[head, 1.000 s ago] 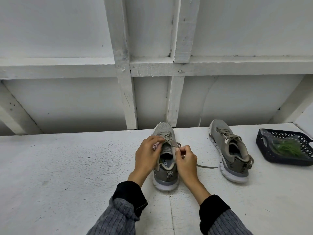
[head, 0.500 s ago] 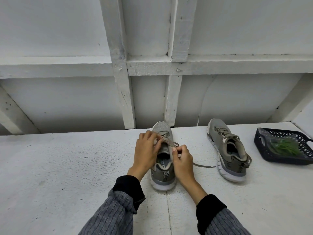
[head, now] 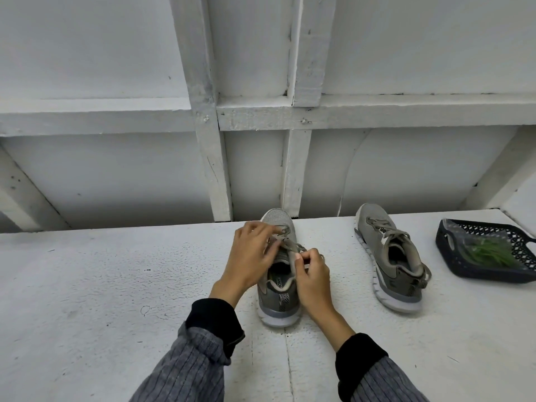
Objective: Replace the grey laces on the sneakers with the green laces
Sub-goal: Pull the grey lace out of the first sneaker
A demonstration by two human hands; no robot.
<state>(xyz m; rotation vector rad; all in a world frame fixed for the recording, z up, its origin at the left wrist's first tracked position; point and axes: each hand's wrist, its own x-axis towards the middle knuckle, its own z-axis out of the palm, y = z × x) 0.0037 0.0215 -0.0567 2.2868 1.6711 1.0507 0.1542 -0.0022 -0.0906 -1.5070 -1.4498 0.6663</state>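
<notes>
A white counter (head: 87, 285) runs along a white framed wall. At its middle, near the back edge, stands a grey sneaker (head: 278, 288); both hands work its grey lace (head: 291, 247), the left hand (head: 251, 258) with fingers curled over it, the right hand (head: 311, 274) pinching it. A second sneaker (head: 388, 256) stands to the right, and green laces (head: 490, 252) lie in a dark basket (head: 452, 256) at the right edge.
</notes>
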